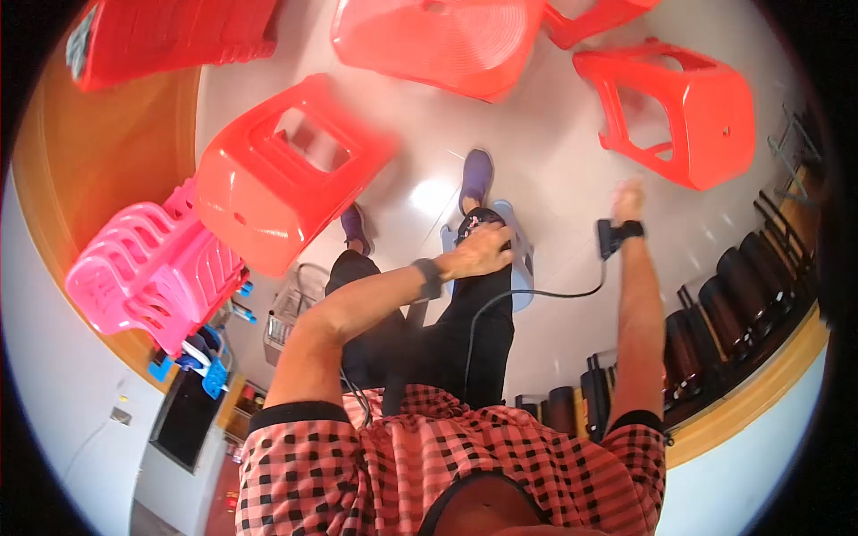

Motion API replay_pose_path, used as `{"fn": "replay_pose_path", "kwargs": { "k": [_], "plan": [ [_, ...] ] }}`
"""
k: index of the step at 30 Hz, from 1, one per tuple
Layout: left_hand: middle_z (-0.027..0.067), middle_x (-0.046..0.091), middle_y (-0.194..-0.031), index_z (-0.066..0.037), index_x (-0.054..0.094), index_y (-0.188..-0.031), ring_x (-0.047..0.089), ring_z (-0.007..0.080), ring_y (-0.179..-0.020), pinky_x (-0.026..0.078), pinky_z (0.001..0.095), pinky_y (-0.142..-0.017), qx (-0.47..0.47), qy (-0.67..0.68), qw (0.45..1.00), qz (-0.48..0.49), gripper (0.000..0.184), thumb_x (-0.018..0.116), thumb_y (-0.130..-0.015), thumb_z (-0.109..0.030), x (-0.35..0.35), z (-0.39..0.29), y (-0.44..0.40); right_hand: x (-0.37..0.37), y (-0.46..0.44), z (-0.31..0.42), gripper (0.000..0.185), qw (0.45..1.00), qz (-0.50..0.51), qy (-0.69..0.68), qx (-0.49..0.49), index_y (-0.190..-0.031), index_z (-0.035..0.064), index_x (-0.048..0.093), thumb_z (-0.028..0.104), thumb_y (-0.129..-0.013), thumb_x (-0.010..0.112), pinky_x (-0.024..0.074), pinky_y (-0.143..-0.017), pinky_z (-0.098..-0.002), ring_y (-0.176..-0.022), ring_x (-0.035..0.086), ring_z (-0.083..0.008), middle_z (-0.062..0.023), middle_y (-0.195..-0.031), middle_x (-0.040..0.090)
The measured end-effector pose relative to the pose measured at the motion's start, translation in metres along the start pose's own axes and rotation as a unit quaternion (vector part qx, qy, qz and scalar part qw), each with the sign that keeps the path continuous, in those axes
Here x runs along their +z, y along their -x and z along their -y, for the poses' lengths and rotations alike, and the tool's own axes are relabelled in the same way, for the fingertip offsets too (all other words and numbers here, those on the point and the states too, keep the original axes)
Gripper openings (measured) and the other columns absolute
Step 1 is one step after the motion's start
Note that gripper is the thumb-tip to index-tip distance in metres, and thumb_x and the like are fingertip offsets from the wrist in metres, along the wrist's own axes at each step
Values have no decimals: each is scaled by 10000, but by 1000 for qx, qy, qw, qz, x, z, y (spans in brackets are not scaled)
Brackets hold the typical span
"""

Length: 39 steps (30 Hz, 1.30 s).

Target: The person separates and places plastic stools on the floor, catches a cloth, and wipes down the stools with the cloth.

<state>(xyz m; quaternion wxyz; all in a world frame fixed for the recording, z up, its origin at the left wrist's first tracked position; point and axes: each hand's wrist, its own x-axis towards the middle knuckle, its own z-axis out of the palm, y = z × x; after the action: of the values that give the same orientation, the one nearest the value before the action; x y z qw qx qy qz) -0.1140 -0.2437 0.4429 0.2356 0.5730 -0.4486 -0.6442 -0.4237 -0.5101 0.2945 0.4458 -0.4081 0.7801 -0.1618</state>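
Head view: nearest are my checked shirt (411, 447) and, past it, my black trousers (474, 348). My left hand (483, 250) rests on my right knee, its fingers bent over the dark cloth; I cannot tell whether they pinch it. A patterned patch (479, 221) shows just beside them, and a dark band (429, 279) circles that wrist. Under and beside this leg is a pale blue stool (523, 259).

My right hand (628, 198) reaches out above the floor (563, 161), blurred, so I cannot tell whether its fingers are open or closed. A black device (610, 238) sits at that wrist, and a cable (545, 292) runs from it back to my lap. Just beyond is the right-hand red stool (706, 103), its openwork side toward me.

Another red stool (268, 170) is toward the floor's left edge, beside pink chairs (143, 268). Dark rounded objects (715, 313) line the right edge. Beyond my purple shoes (478, 174), a red stool with a ringed seat (438, 40) lies farther out, between a ribbed red stack (179, 40) and a partly cut-off red piece (603, 20).
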Motion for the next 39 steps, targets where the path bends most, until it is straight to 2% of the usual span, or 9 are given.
{"fn": "replay_pose_path", "kwargs": {
  "k": [1, 2, 6, 13, 15, 17, 21, 33, 39],
  "plan": [
    [300, 573, -1040, 49, 551, -1142, 561, 443, -1006, 463, 500, -884, -19, -2, 1000, 9, 408, 569, -829, -213, -16, 13, 30, 32, 40, 2, 360, 996, 60, -14, 68, -777, 222, 419, 524, -972, 450, 350, -482, -217, -565, 379, -50, 83, -671, 399],
    [292, 592, -1030, 51, 569, -1120, 575, 437, -1002, 471, 495, -883, -34, -10, 999, 31, 404, 571, -832, -231, -25, 34, 57, 60, 89, 7, 356, 983, 173, 28, -44, -763, 231, 433, 525, -959, 480, 345, -462, -223, -555, 387, -58, 65, -679, 418],
    [255, 628, -1001, 50, 606, -1024, 594, 421, -978, 470, 498, -863, -134, -6, 987, 90, 388, 549, -845, -289, -50, 104, 182, 203, 245, 43, 411, 941, 301, 125, 94, -1188, 103, 598, 438, -975, 493, 540, -655, -294, -860, 606, -121, -40, -1058, 617],
    [199, 647, -861, 31, 611, -868, 610, 398, -787, 474, 485, -726, -170, 110, 979, -24, 311, 484, -888, -252, -13, 318, 422, 377, 456, 117, 613, 838, 515, 149, -102, -1288, -11, 524, 478, -923, 581, 488, -892, -365, -1084, 582, -243, -168, -1186, 591],
    [143, 642, -773, -2, 610, -803, 593, 322, -671, 467, 437, -641, -172, -271, 917, -235, 297, 476, -893, -251, 31, 458, 474, 416, 482, 122, 655, 824, 501, 189, -184, -1280, -48, 515, 491, -914, 589, 462, -946, -379, -1127, 565, -282, -215, -1215, 571],
    [115, 666, -835, -29, 638, -873, 600, 252, -719, 465, 388, -642, -325, 155, 824, -437, 404, 431, -958, -366, -63, 376, 469, 446, 494, 125, 699, 807, 469, 241, -266, -1274, -82, 502, 504, -904, 598, 443, -975, -381, -1157, 548, -314, -258, -1233, 551],
    [124, 650, -1035, 1, 618, -1121, 606, 226, -933, 469, 379, -841, -182, 478, 639, -574, 559, 406, -973, -494, -162, 351, 436, 474, 504, 141, 651, 824, 453, 191, -280, -1206, -34, 579, 533, -888, 605, 478, -913, -355, -1046, 592, -269, -204, -1140, 588],
    [119, 623, -1138, 41, 573, -1178, 606, 200, -1007, 493, 318, -862, -54, 595, 465, -653, 504, 432, -990, -404, -244, 228, 426, 466, 543, 162, 511, 865, 440, 140, -196, -1002, 1, 595, 495, -881, 645, 468, -720, -301, -816, 549, -135, -58, -910, 606],
    [128, 621, -1133, 61, 556, -1198, 612, 207, -976, 504, 325, -827, -22, 570, 491, -659, 521, 425, -996, -400, -223, 255, 419, 460, 553, 193, 479, 866, 455, 138, -155, -1123, -1, 563, 435, -931, 605, 504, -789, -310, -912, 574, -137, -79, -1008, 619]
  ]
}}
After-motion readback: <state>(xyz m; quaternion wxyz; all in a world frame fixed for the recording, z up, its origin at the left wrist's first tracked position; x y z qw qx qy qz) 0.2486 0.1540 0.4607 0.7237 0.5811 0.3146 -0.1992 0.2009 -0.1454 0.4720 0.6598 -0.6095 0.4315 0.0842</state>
